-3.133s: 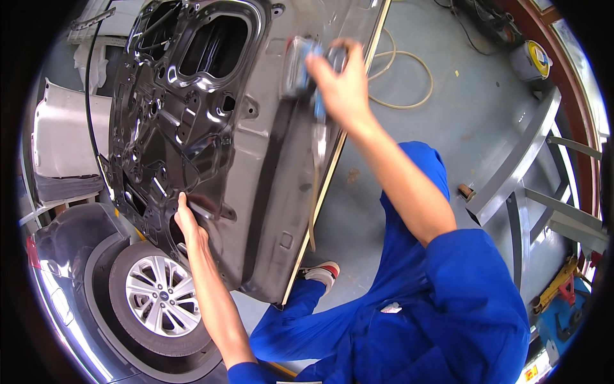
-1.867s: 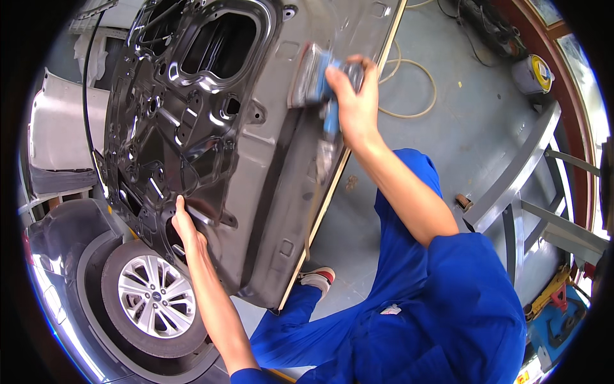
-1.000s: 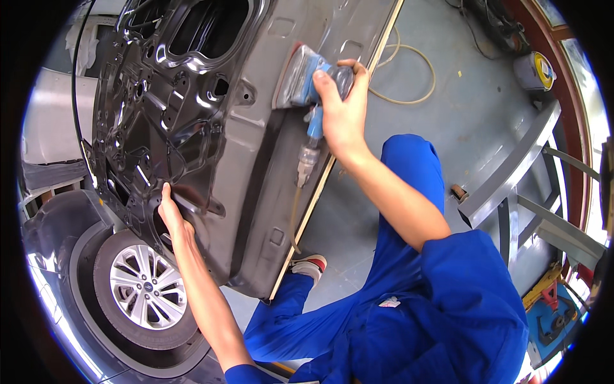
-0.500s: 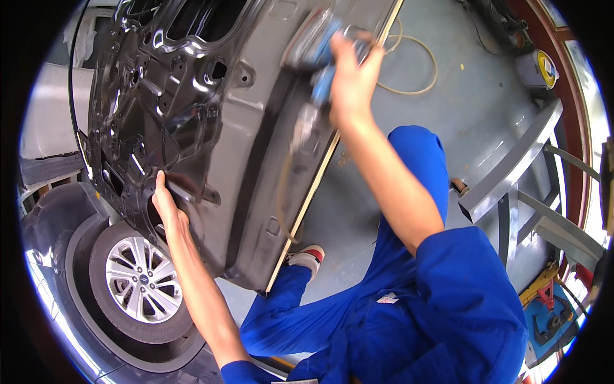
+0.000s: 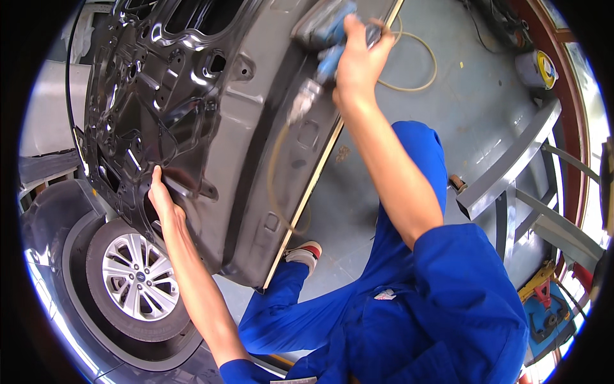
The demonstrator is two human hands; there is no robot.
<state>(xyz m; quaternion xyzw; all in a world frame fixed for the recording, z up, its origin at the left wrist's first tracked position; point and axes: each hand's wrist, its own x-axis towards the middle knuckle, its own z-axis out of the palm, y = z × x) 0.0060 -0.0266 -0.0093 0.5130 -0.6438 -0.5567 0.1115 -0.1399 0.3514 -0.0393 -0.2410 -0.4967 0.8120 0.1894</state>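
A large car body panel [image 5: 240, 150] stands at a slant before me, glossy black with holes and ribs on the left, dull grey along its right side. My left hand [image 5: 165, 198] holds its lower left part, thumb on the black surface and fingers hidden in an opening. My right hand [image 5: 359, 64] is closed around a blue air sander [image 5: 332, 29] over the grey strip near the top. Motion blurs the sander, and I cannot tell whether its pad touches the panel. A pale hose [image 5: 272, 173] hangs from the sander's metal fitting [image 5: 304, 99].
Below left is a dark car with a silver-spoked wheel [image 5: 139, 275]. A grey metal frame [image 5: 511, 173] stands at right, a paint can [image 5: 536, 69] beyond it. A hose loop [image 5: 425, 70] lies on the floor. Tools rest on a blue tray [image 5: 556, 320] at lower right.
My right hand and the sander have shifted slightly right and up along the grey strip, and the hose has swung. My left hand keeps its hold, almost unmoved.
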